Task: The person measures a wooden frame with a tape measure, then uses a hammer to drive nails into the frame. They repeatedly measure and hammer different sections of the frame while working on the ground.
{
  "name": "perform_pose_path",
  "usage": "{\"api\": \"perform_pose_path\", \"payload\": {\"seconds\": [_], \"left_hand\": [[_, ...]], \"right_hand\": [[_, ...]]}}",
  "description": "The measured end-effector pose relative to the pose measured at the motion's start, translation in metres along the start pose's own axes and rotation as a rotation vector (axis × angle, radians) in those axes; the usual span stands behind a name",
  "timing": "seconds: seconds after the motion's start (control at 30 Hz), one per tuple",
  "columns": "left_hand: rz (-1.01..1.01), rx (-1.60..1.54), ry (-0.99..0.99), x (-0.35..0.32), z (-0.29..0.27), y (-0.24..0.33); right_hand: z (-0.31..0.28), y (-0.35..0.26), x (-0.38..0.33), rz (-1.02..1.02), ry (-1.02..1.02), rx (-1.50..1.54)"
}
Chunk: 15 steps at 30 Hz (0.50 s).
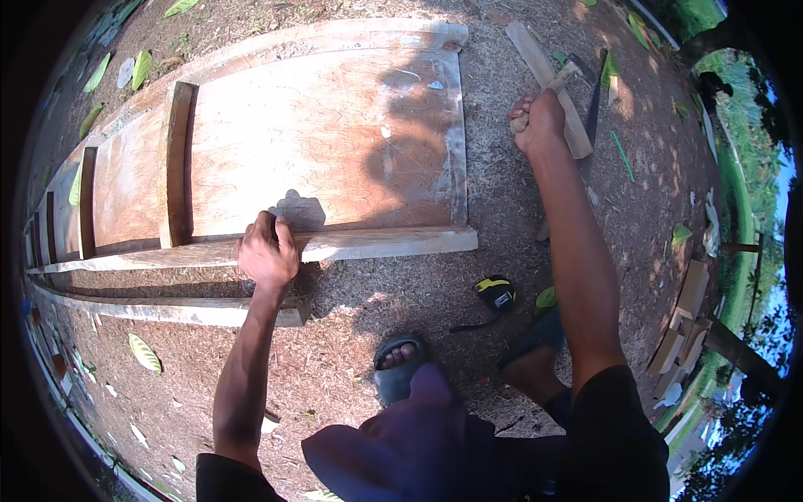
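A long wooden frame with a plywood sheet [309, 117] lies on the ground, with several crosspieces such as this batten [176, 159] at its left part. My left hand [269, 253] is closed over the near wooden rail [401, 243], fingers curled on its inner edge. Whether a small piece is pinched there, I cannot tell. Out to the right of the frame, my right hand [539, 121] grips a hammer [567, 79] by its pale wooden handle, the dark head pointing away from me. Beneath the hammer lies a short flat board [535, 55].
A dark saw blade [596, 109] lies beside the board. A yellow and black tape measure [496, 293] sits near my feet. Another wooden beam [184, 312] runs along the near side of the frame. Wood offcuts [686, 314] are piled at the right, and leaves [144, 353] are scattered about.
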<state>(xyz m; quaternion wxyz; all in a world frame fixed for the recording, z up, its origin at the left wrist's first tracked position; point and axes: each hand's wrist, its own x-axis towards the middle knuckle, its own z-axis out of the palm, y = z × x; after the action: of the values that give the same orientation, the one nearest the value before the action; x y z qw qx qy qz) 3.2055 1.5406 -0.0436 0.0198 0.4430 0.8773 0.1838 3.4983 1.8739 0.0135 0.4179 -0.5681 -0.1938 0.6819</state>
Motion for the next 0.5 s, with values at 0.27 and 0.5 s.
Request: {"api": "perform_pose_path", "payload": {"seconds": [0.27, 0.5], "left_hand": [[-0.026, -0.006, -0.008, -0.002, 0.000, -0.009], [-0.026, 0.004, 0.010, -0.002, 0.000, -0.011]], "right_hand": [[0.004, 0.000, -0.014, 0.127, -0.042, 0.047], [0.002, 0.002, -0.025, 0.284, -0.219, -0.423]]}}
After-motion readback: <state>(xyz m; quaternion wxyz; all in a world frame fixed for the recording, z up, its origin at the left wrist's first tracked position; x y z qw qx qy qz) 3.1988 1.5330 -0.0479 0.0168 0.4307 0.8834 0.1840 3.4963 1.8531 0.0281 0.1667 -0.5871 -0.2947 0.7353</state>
